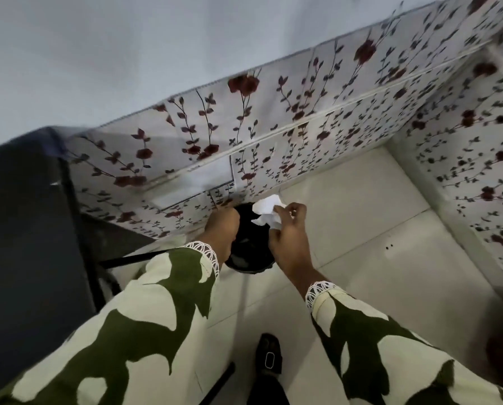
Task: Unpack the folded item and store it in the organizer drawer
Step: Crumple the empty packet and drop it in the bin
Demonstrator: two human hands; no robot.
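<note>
My right hand (288, 232) pinches a crumpled white piece of paper or wrapping (266, 213) above a round black bin (245, 252) on the floor. My left hand (222, 226) is closed in a fist at the bin's left rim; whether it holds anything cannot be seen. Both arms wear cream sleeves with green blotches and white lace cuffs. A fabric organizer with a red-flower print (273, 121) stands behind the bin, its front closed. No folded item shows.
A second flower-print cabinet side (478, 159) stands at the right. A dark desk or chair (25, 229) with black legs fills the left. The floor has pale tiles (361, 229). My black shoe (269, 358) is at the bottom.
</note>
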